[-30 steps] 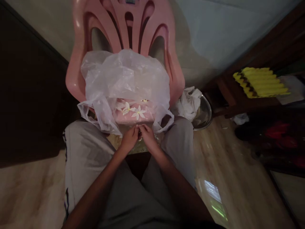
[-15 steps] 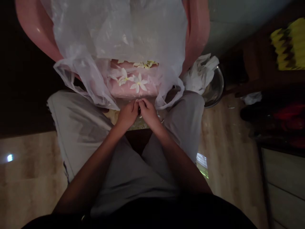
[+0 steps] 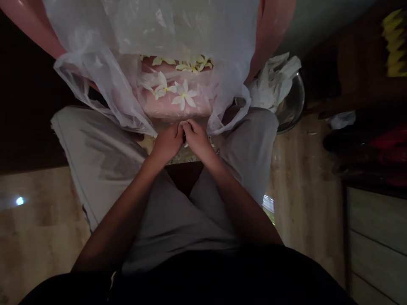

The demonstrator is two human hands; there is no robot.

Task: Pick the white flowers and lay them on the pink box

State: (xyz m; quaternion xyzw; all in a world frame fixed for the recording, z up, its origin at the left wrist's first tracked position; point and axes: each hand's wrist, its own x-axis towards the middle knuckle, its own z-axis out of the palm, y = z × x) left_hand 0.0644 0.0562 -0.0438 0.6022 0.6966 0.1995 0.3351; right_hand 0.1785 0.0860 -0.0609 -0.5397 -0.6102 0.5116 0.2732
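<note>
Between my knees, my left hand and my right hand meet at their fingertips with the fingers curled in. Whatever they pinch is hidden behind the knuckles; a small pale bit shows just below the fingers. Right beyond them lie white star-shaped flowers with yellow centres, on a translucent plastic bag spread over a pink plastic chair. More yellowish-white flowers sit further back, partly under a fold of the bag.
To the right stands a round metal bowl with crumpled white plastic over it. A yellow ridged object is at the far right. Below it are dark and red items and a drawer cabinet. Wooden floor shows on both sides.
The view has shifted slightly, so the chair, bag and flowers appear higher up. Both hands stay together at the fingertips, in nearly the same pose.
</note>
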